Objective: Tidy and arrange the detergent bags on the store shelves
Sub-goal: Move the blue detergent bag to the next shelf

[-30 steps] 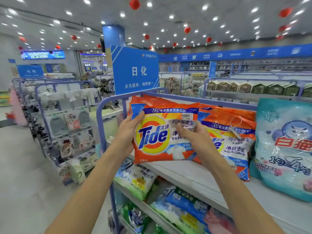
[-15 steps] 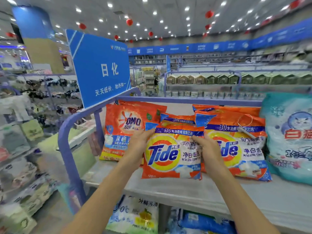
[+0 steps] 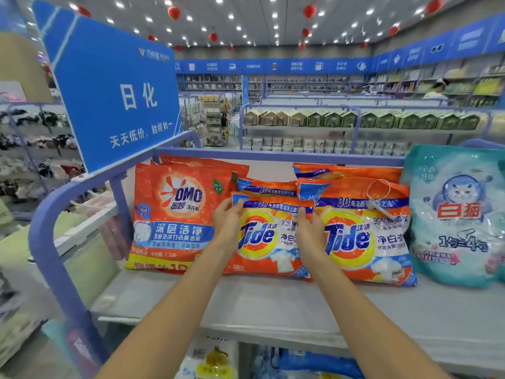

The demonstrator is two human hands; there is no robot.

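Note:
A small orange Tide bag (image 3: 269, 242) stands on the top shelf (image 3: 273, 305), leaning back on another Tide bag behind it. My left hand (image 3: 228, 218) grips its upper left edge and my right hand (image 3: 308, 228) grips its upper right edge. To its left stands a red OMO bag (image 3: 175, 214). On the right is a larger Tide bag (image 3: 366, 236) with one more behind it. A teal bag with a cat picture (image 3: 459, 217) stands at the far right.
A blue metal rail (image 3: 54, 222) frames the shelf's left and back sides. A blue sign (image 3: 114, 97) rises at the back left corner. More detergent bags (image 3: 213, 356) lie on the lower shelf. Other aisles stand behind, with a person (image 3: 437, 90) far off.
The small Tide bag came down from in front of me onto the shelf between the OMO bag and the larger Tide bag. My view moved closer to the shelf.

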